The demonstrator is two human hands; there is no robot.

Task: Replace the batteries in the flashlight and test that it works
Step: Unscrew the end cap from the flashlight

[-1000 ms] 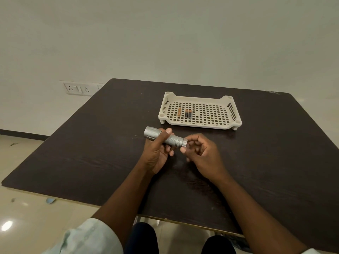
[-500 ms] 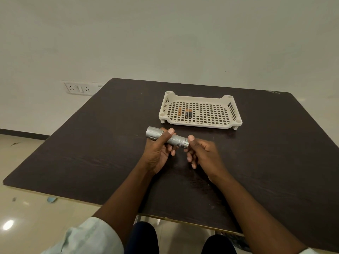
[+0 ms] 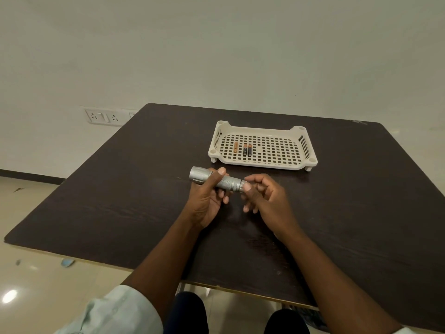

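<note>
My left hand (image 3: 207,201) grips the flashlight (image 3: 216,180) while my right hand (image 3: 265,198) pinches its tail cap (image 3: 243,185) (apparently unscrewing), needing more twists next.

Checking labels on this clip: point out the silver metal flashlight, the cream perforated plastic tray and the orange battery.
silver metal flashlight (image 3: 228,183), head view, knurled barrel
cream perforated plastic tray (image 3: 262,165), head view, near rim
orange battery (image 3: 235,147), head view, mid-body
</note>
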